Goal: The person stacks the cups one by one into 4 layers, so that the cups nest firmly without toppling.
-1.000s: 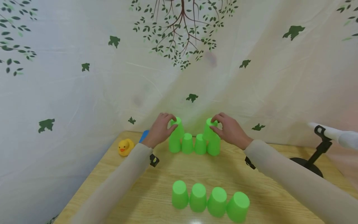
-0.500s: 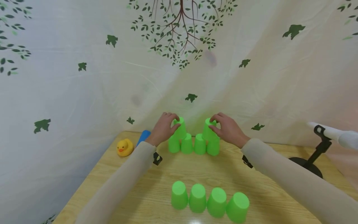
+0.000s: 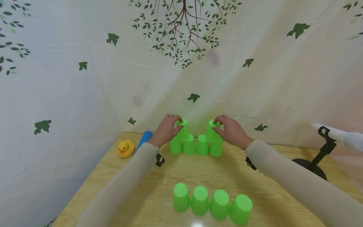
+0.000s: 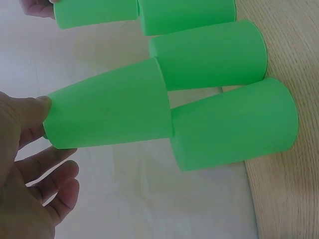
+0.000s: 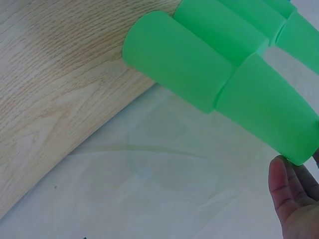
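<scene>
Near the back edge of the table, several upside-down green cups (image 3: 188,145) stand in a row. My left hand (image 3: 165,130) pinches the closed end of an upper green cup (image 4: 109,107), whose rim rests across the tops of the two left cups in that row. On the other side my right hand (image 3: 233,131) holds a second upper green cup (image 5: 269,109) by its closed end, between thumb and fingers. That cup sits over the two right cups of the row. A gap separates the two upper cups.
Closer to me, another row of upside-down green cups (image 3: 200,200) stands on the wooden table (image 3: 158,195). A yellow rubber duck (image 3: 126,148) and a blue object (image 3: 145,138) lie at left. A black stand (image 3: 310,165) is at right. A leaf-printed cloth (image 3: 158,85) hangs behind.
My left hand has shifted its cup slightly right, from above the leftmost cup to over the joint between the two left cups. My right hand has barely moved.
</scene>
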`<state>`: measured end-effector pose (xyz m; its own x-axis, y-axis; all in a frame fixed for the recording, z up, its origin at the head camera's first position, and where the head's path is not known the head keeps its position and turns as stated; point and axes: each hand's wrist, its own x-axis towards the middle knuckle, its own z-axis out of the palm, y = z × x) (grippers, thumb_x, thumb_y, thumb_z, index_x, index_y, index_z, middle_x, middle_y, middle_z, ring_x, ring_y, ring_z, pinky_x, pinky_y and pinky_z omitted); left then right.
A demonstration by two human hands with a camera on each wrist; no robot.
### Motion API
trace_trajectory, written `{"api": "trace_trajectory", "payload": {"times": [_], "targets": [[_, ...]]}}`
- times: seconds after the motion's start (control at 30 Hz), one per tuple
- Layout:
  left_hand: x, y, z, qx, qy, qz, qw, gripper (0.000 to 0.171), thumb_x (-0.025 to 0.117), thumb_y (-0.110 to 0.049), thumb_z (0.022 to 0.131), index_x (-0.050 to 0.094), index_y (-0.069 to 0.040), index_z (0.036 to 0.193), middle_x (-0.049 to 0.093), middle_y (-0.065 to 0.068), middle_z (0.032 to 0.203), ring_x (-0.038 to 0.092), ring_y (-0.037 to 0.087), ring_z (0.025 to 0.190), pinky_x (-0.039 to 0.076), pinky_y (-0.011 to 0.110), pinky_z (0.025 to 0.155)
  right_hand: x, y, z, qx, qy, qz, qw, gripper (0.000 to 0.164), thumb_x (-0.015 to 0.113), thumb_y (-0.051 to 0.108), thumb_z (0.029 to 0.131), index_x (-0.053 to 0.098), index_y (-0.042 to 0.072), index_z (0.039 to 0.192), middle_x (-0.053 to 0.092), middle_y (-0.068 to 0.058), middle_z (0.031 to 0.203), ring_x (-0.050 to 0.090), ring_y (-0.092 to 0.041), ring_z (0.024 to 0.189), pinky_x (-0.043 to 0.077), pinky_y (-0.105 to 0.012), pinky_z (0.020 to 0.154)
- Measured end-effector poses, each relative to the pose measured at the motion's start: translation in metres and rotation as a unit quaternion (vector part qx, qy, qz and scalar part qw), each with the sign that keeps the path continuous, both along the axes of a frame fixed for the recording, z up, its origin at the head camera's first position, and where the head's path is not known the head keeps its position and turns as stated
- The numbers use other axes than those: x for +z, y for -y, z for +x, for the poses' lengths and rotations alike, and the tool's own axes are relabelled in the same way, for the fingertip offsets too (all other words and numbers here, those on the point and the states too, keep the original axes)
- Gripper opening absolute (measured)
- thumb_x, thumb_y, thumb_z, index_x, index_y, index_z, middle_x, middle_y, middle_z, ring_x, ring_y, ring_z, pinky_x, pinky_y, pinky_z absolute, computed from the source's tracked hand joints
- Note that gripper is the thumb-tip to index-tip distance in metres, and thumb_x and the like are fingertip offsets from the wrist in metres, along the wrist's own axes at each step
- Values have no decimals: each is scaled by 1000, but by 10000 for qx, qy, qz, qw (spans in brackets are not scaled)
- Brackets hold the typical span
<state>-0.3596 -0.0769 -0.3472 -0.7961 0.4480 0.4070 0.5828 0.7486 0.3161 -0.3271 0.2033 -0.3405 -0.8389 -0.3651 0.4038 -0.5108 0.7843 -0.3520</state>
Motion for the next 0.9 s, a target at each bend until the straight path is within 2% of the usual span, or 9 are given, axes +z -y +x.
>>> {"api": "trace_trajectory", "payload": {"times": [0.4,0.9], "targets": [[1,-1,-4,60,122,50,9999,23,60,-23,95,59,-8,112,60,6,111,44,22,98,41,34,84,-1,-2,-4,7,142,-73,9999,26,63,21,93,58,4,112,56,-11,111,56,-32,100,47,-45,83],[2,3,-6,51,9,26,10000,23,61,-22,94,59,-8,112,61,7,111,45,23,99,41,36,86,-2,-4,-8,-27,208,-78,9997,27,63,22,93,57,5,112,55,-10,110,56,-33,101,47,-44,83]]}}
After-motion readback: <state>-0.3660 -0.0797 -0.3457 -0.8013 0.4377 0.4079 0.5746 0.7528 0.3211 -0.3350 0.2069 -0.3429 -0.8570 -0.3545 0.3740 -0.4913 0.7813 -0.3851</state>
